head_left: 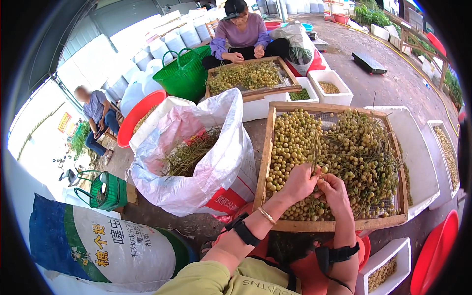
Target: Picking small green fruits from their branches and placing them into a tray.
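Nearest the camera, both forearms wear black straps and reach forward over the near rail of a wooden sieve tray (269,147) heaped with small yellow-green fruit (295,142). The left hand (298,182) is closed on a thin stem (314,160) that rises from its fingers, and the right hand (334,189), just beside it and touching it, pinches at the fruit on that same sprig (whether one fruit or several sits between the fingertips is too small to tell).

Beyond the right hand lies a tangle of fruited twigs (364,147); beyond the left hand the fruit is mostly loose. Left of the left hand stands an open white sack (216,162) with bare stems (189,155) in it.

Judging by this, the step is stripping fruit from the sprig. Done well, the left hand holds the stem firmly close to the cluster while the right pulls each fruit off cleanly over the mesh, so that it drops into the tray and no skin tears.
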### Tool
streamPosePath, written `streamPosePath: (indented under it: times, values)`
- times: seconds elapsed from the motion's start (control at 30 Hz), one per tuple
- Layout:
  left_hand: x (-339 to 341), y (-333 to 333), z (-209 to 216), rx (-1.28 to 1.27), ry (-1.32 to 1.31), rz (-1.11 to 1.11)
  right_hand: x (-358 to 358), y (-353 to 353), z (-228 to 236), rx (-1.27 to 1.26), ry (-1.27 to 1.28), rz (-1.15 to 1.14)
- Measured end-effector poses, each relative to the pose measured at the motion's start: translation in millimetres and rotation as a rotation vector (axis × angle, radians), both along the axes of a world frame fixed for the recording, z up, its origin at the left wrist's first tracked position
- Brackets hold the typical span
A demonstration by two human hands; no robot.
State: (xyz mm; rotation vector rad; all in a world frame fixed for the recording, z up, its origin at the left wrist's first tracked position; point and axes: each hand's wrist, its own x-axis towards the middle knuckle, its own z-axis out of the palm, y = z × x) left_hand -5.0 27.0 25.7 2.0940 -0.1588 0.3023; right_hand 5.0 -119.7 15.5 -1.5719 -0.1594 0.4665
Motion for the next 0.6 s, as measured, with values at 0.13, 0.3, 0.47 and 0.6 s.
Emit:
streamPosePath:
  times: [0.13, 0.3, 0.47, 0.6]
  values:
    - [-2, -2, 4, -0.008, 0.001, -0.027, 1, -4, -4, 0.112, 0.101, 0.024]
    - [-2, -11, 1, 0.145, -0.014, 0.038, -6, 0, 0, 0.41, 0.324, -0.031]
    - [-12, -10, 3, 0.146, -0.017, 0.052, -9, 2, -7, 0.529, 0.421, -0.026]
    - [-13, -5, 2, 0.174, 0.014, 0.056, -9, 8, -3, 0.327, 0.282, -0.049]
